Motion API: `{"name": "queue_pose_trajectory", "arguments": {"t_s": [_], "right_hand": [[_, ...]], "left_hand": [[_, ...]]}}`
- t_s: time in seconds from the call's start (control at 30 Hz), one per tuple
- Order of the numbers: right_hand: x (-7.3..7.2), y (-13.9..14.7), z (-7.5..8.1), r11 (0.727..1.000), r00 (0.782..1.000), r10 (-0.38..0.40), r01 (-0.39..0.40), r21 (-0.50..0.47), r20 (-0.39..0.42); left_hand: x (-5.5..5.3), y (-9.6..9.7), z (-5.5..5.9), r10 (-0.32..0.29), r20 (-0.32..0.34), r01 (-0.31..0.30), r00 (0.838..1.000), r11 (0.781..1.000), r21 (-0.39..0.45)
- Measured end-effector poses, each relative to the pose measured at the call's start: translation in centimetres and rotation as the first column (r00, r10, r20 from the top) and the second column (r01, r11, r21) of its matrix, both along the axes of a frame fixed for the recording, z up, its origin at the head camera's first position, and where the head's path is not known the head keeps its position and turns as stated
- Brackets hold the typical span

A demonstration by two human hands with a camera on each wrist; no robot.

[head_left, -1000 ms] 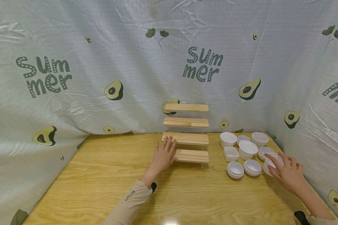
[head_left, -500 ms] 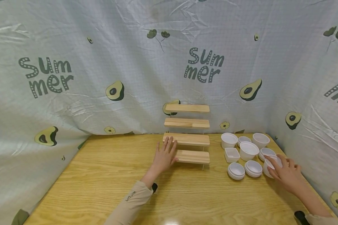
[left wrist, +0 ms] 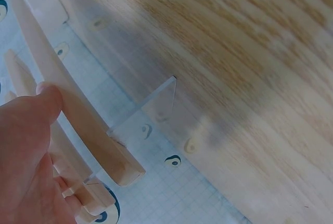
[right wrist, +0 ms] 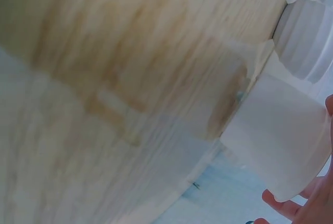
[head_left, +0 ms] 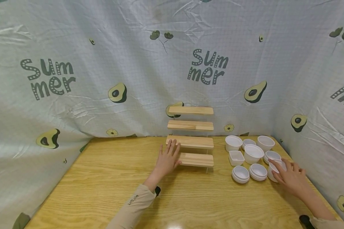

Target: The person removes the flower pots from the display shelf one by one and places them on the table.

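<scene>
My left hand (head_left: 166, 160) rests at the left end of a tiered wooden shelf stand (head_left: 190, 142). Its spread fingers lie on the second board from the bottom, with the thumb against the lowest board. In the left wrist view the thumb (left wrist: 49, 101) touches the board's edge, beside a clear support panel (left wrist: 145, 107). At the right, my right hand (head_left: 293, 179) grips a white plastic cup (head_left: 272, 173) by its rim from above. In the right wrist view this cup (right wrist: 276, 135) appears at table level; part of its rim is hidden by the fingers.
Several white containers stand left of and behind the right hand, among them a square one (head_left: 236, 158), a round tub (head_left: 253, 154) and low ridged bowls (head_left: 240, 175). A printed curtain (head_left: 143, 70) borders the wooden table (head_left: 103, 178) behind and at both sides.
The head view has shifted very slightly. Both hands keep their places, the left on the shelf stand and the right on the white cup.
</scene>
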State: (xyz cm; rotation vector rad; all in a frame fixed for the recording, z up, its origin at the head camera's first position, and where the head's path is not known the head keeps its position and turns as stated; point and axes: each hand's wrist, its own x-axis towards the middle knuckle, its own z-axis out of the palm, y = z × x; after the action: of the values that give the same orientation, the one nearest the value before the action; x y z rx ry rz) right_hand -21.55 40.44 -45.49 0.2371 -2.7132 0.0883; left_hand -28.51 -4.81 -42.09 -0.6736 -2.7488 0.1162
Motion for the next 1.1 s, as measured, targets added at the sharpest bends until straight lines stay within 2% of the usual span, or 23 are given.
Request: {"name": "queue_pose_trajectory", "arguments": {"t_s": [0.23,0.53,0.8,1.1], "right_hand": [[0.0,0.1,-0.2,1.0,1.0,-0.001,0.001,-0.004,-0.006],[0.1,0.3,-0.4,1.0,0.999,-0.027,0.027,0.001,0.026],[0.1,0.3,-0.3,1.0,1.0,-0.02,0.02,-0.012,0.019],[0.1,-1.1,0.9,1.0,1.0,-0.001,0.001,-0.001,0.03]], "left_hand": [[0.0,0.1,-0.1,0.01,0.026,-0.009,1.0,1.0,-0.005],[-0.2,0.2,-0.1,0.002,0.012,-0.002,1.0,1.0,-0.011],[-0.3,0.2,0.0,0.0,0.022,0.0,1.0,1.0,-0.011],[-0.3,-0.1,0.1,-0.013,0.061,0.011,0.998,0.999,0.031]]}}
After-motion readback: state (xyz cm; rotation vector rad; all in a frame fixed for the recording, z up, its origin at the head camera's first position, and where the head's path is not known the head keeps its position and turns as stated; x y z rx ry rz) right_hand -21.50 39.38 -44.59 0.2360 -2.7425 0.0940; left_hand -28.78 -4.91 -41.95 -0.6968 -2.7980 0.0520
